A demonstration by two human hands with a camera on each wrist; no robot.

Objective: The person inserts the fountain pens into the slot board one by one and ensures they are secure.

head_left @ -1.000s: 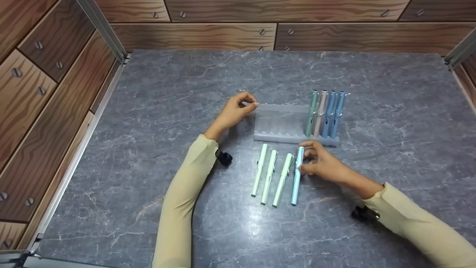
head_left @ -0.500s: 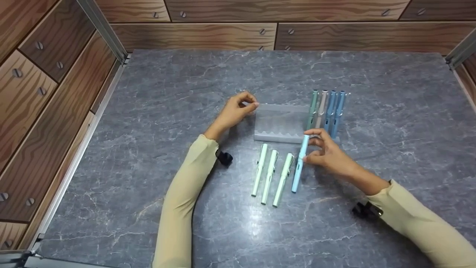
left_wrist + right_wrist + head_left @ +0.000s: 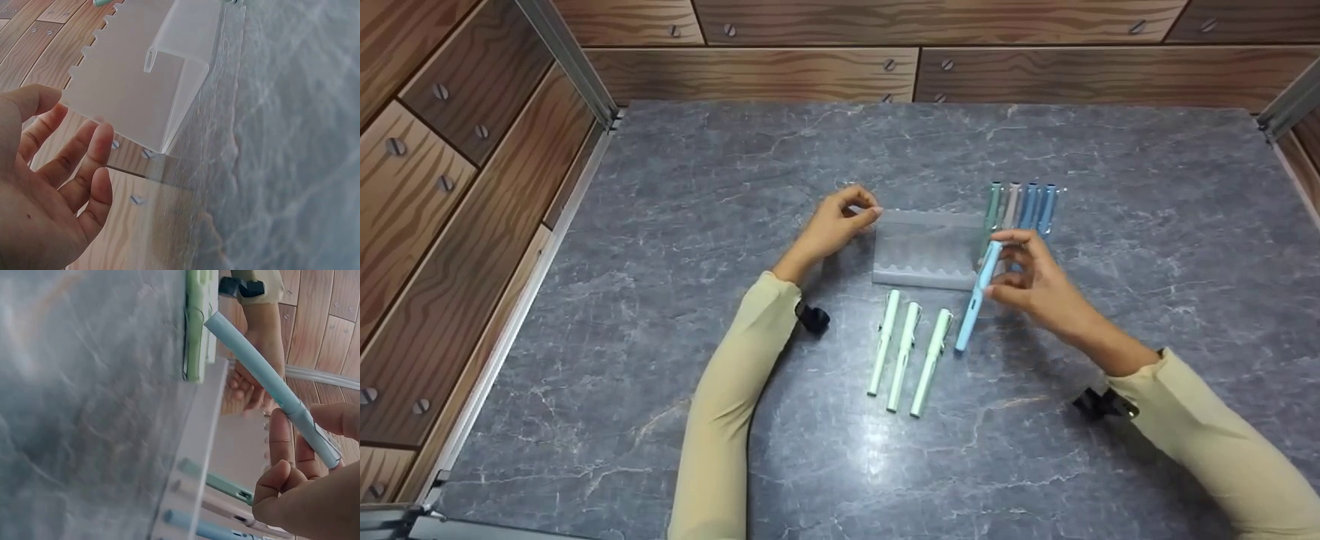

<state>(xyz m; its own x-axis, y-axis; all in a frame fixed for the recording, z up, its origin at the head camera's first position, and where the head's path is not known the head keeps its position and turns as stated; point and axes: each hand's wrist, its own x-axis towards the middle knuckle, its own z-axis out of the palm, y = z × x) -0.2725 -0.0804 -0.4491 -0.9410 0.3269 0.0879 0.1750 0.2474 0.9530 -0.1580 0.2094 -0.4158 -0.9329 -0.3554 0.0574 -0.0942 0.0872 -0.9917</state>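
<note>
A translucent pen rack (image 3: 926, 244) with notched edges stands on the table. My left hand (image 3: 832, 221) pinches its upper left corner between thumb and index finger; in the left wrist view the other fingers curve loosely beside the rack (image 3: 124, 84). With thumb and fingertips, my right hand (image 3: 1039, 292) holds a light blue pen (image 3: 976, 300), tilted and raised in front of the rack's right part. Its clip end lies by my fingers in the right wrist view, where the pen (image 3: 256, 365) points away. The right hand partly hides several pens in the rack.
In the rack's right slots lie a green pen (image 3: 994, 202), a greyish-pink pen (image 3: 1011, 204) and two blue pens (image 3: 1048, 210). Three pale green pens, the nearest to my right hand being one pale green pen (image 3: 931, 364), lie on the marbled table (image 3: 697, 180) before the rack.
My right hand has picked up the light blue pen from the table beside the pale green ones and carried it up and right toward the rack. My left hand has stayed put.
</note>
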